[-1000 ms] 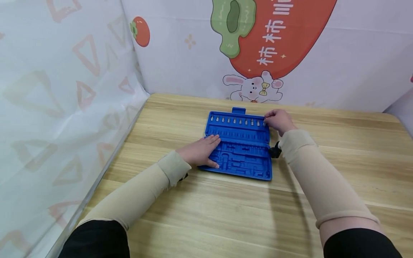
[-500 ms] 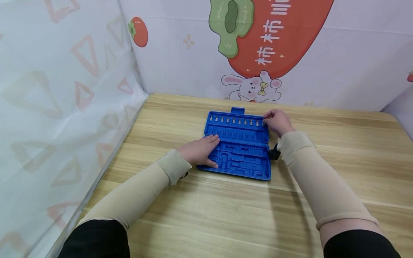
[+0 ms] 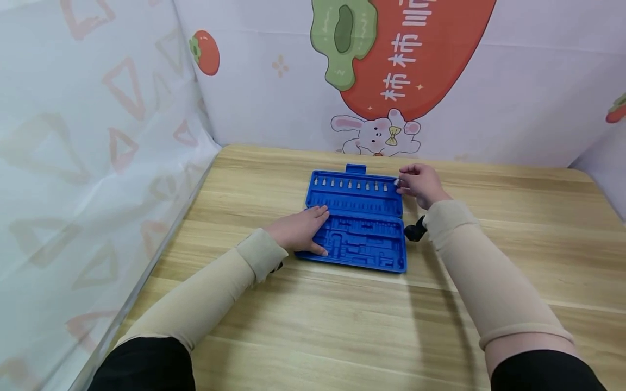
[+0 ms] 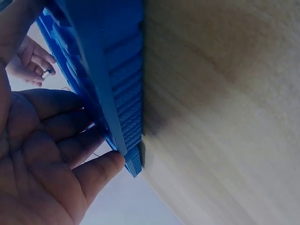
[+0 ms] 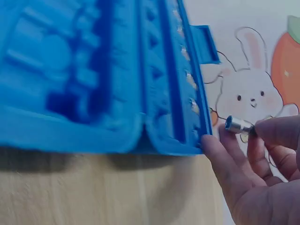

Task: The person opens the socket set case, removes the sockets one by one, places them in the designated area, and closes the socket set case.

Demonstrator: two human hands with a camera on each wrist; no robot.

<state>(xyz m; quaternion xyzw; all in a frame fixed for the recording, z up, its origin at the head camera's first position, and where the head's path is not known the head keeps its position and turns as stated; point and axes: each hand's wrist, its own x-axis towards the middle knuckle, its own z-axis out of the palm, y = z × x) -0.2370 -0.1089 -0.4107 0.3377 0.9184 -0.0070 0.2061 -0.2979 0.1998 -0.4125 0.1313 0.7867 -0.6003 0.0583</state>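
Note:
A blue plastic socket case (image 3: 359, 241) lies unfolded on the wooden table. Along its far half runs a row of small metal sockets (image 3: 349, 184); the near half shows moulded hollows. My left hand (image 3: 300, 228) rests on the case's left edge with fingers extended, and the left wrist view shows its fingertips against the rim. At the far right corner my right hand (image 3: 421, 184) pinches one small silver socket (image 5: 240, 125) between thumb and finger, just off the row's right end. In the right wrist view another fingertip is right at the case's edge.
The wooden table (image 3: 342, 320) extends around the case on all sides. A printed cloth backdrop (image 3: 264, 98) stands behind its far edge, and a white sheet (image 3: 98, 163) runs along the left. A black wrist device (image 3: 415, 230) overlaps the case's right side.
My right hand has drawn the rightmost socket out of its slot and moved it slightly up and away. The left hand stays on the case. The head view has shifted slightly.

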